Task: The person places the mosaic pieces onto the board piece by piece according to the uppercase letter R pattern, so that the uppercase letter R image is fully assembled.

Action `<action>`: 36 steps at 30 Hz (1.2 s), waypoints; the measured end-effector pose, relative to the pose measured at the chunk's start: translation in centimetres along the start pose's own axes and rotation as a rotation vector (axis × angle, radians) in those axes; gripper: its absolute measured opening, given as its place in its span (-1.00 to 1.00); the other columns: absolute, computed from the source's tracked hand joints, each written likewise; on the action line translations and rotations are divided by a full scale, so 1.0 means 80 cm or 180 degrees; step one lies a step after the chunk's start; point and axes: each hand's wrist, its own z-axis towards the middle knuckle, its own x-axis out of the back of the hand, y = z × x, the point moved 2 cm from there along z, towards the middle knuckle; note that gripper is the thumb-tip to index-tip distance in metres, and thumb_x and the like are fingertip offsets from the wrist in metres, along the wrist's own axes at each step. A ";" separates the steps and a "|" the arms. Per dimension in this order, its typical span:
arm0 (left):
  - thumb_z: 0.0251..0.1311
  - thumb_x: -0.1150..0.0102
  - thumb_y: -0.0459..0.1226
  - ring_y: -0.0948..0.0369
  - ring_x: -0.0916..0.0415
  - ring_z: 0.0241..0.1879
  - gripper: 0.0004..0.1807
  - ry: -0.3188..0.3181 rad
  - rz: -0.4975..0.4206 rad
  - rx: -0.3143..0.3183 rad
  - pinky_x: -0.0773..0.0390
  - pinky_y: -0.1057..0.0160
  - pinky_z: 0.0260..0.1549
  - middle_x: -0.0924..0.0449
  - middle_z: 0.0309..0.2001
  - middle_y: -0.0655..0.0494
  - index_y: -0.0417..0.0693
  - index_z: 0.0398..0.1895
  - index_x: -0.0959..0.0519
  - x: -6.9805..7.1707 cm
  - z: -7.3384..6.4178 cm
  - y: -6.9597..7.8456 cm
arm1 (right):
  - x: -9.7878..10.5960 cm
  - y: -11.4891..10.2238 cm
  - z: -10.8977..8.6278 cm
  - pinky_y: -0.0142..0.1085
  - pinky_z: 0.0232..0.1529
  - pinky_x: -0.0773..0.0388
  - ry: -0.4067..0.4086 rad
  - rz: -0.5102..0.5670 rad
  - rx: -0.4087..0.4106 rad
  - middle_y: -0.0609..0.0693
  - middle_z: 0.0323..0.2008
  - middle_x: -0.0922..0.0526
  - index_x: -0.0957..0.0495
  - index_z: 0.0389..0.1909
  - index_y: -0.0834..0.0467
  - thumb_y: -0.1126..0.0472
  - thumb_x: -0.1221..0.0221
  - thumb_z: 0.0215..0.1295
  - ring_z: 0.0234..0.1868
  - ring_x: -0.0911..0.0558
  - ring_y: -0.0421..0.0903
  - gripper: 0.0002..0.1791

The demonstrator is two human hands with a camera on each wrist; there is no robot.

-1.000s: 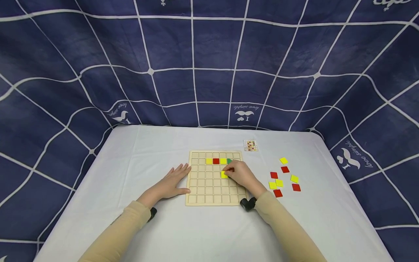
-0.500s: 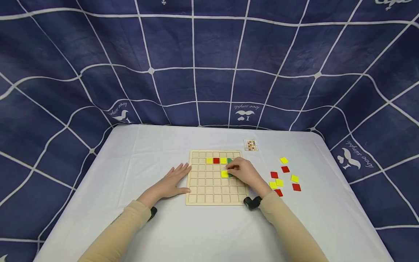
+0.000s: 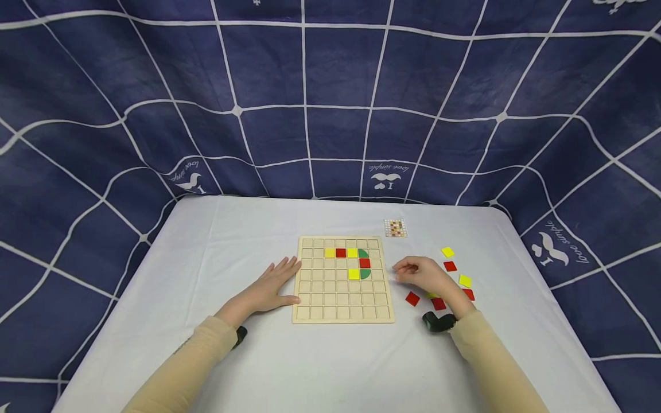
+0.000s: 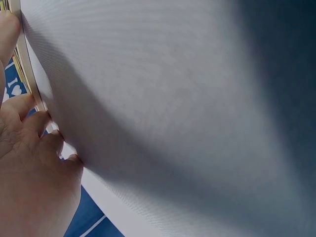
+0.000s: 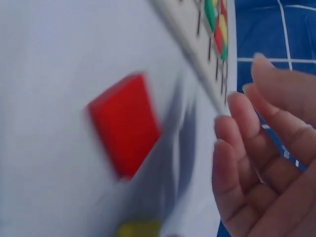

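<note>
A wooden grid board (image 3: 323,316) lies on the white table. Along its left edge rests my left hand (image 3: 269,288), fingers spread and thumb touching the side; the left wrist view shows those fingertips (image 4: 42,116) at the board's edge. My right hand (image 3: 426,274) hovers just right of the board with loosely bent fingers and nothing visible in them. Below it lies a loose red tile (image 3: 412,299), large in the right wrist view. On the board, yellow tiles, a red tile (image 3: 364,263) and green rounded pieces (image 3: 365,274) form a hook shape.
Several loose red and yellow tiles (image 3: 465,281) lie right of the board, some partly covered by the right hand and wrist. A small printed pattern card (image 3: 395,228) lies behind the board's right corner. Blue gridded cloth (image 3: 335,137) hangs around the table.
My right hand has moved right, off the board, uncovering a red tile between the green pieces. A loose red tile now shows nearer the board. The left hand stays put.
</note>
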 end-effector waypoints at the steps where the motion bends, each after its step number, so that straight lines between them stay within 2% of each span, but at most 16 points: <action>1: 0.17 -0.25 0.15 -0.04 0.26 0.59 0.03 -0.0001 0.0004 -0.0001 0.23 -0.15 0.53 0.13 0.59 -0.04 -0.05 0.57 -0.01 0.000 0.000 -0.001 | 0.001 0.005 -0.003 -0.39 -0.19 -0.53 -0.0037 -0.0024 -0.0020 -0.04 -0.30 -0.65 -0.68 -0.10 0.11 0.16 -0.34 0.23 -0.26 -0.54 -0.12 -0.76; 8: 0.17 -0.25 0.15 -0.04 0.27 0.59 0.03 0.0002 0.0004 -0.0018 0.23 -0.15 0.53 0.14 0.59 -0.04 -0.06 0.57 -0.01 -0.001 0.000 -0.001 | 0.000 0.025 -0.025 -0.35 -0.16 -0.51 -0.0155 -0.0344 -0.0064 -0.05 -0.28 -0.59 -0.63 -0.15 0.11 0.11 -0.51 -0.02 -0.23 -0.50 -0.13 -0.59; 13: 0.17 -0.25 0.15 -0.05 0.27 0.59 0.03 0.0003 0.0012 -0.0020 0.23 -0.16 0.53 0.14 0.59 -0.05 -0.06 0.57 -0.01 0.000 0.000 0.000 | -0.003 0.030 -0.033 -0.31 -0.13 -0.49 -0.0176 -0.0441 -0.0067 -0.04 -0.28 -0.53 -0.59 -0.17 0.12 0.13 -0.56 -0.10 -0.20 -0.46 -0.10 -0.54; 19: 0.18 -0.25 0.14 -0.05 0.27 0.59 0.03 0.0014 0.0037 0.0002 0.24 -0.15 0.53 0.14 0.59 -0.05 -0.06 0.57 0.00 -0.001 0.000 0.000 | -0.011 0.032 -0.030 -0.34 -0.20 -0.49 -0.0021 -0.0487 -0.0137 -0.06 -0.34 -0.54 -0.61 -0.24 0.09 0.13 -0.54 -0.08 -0.25 -0.47 -0.11 -0.62; 24: 0.17 -0.26 0.14 -0.06 0.28 0.59 0.03 -0.0020 -0.0016 0.0013 0.25 -0.15 0.53 0.15 0.59 -0.05 -0.07 0.57 0.00 -0.001 -0.002 0.002 | -0.015 0.032 -0.027 -0.37 -0.26 -0.46 0.0075 -0.0451 -0.0064 -0.09 -0.40 -0.55 -0.63 -0.30 0.07 0.17 -0.52 -0.04 -0.31 -0.48 -0.15 -0.70; 28: 0.16 -0.26 0.14 -0.05 0.28 0.59 0.04 -0.0006 0.0010 0.0016 0.25 -0.14 0.53 0.14 0.59 -0.04 -0.06 0.57 0.00 0.000 -0.002 0.002 | -0.016 0.028 -0.026 -0.40 -0.30 -0.44 0.0134 -0.0439 -0.0002 -0.09 -0.42 -0.55 -0.62 -0.32 0.07 0.20 -0.51 -0.04 -0.34 -0.48 -0.16 -0.71; 36: 0.14 -0.27 0.15 -0.06 0.26 0.58 0.04 0.0042 0.0034 -0.0016 0.23 -0.17 0.53 0.13 0.59 -0.06 -0.06 0.57 -0.01 -0.002 -0.001 0.001 | -0.017 0.015 -0.024 -0.37 -0.34 -0.43 0.0207 -0.0443 -0.0047 -0.06 -0.46 -0.52 -0.61 -0.33 0.07 0.20 -0.49 0.01 -0.37 -0.45 -0.13 -0.74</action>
